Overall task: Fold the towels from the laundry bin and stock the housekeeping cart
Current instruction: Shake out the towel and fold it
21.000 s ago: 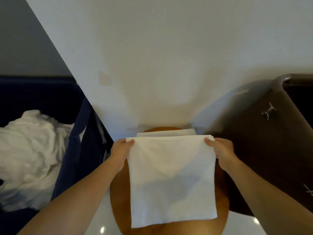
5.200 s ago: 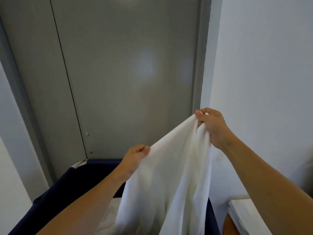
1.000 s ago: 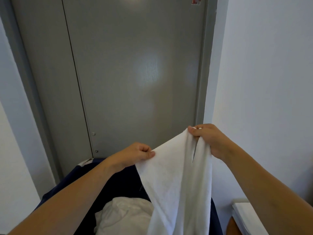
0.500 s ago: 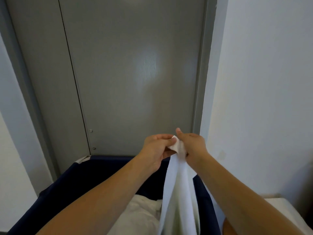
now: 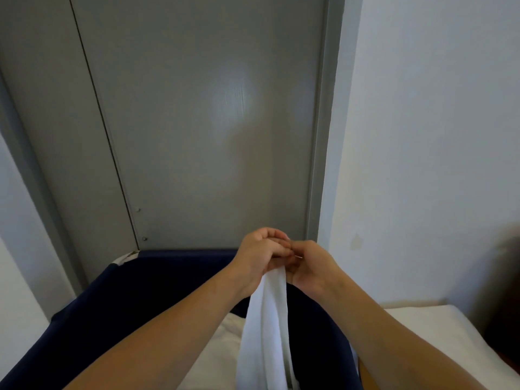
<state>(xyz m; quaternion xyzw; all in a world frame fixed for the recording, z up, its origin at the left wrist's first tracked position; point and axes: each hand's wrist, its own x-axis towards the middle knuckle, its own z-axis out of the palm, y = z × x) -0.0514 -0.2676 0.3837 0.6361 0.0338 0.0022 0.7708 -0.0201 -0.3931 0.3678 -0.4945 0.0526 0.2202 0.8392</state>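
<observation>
A white towel [image 5: 266,330] hangs straight down in a narrow doubled strip over the dark blue laundry bin [image 5: 157,280]. My left hand [image 5: 260,256] and my right hand [image 5: 311,266] are pressed together at its top edge, both gripping the towel's corners. More crumpled white laundry [image 5: 216,353] lies inside the bin below my arms. A stack of folded white towels [image 5: 439,330] rests at the lower right.
A grey door [image 5: 197,122] with its frame stands right behind the bin. A white wall [image 5: 433,136] runs along the right. A dark brown object [image 5: 506,280] sits at the far right edge, beside the folded stack.
My hands, held apart with the towel spread between them a second ago, have come together, so the towel now hangs folded in half lengthwise. The view has tilted slightly down.
</observation>
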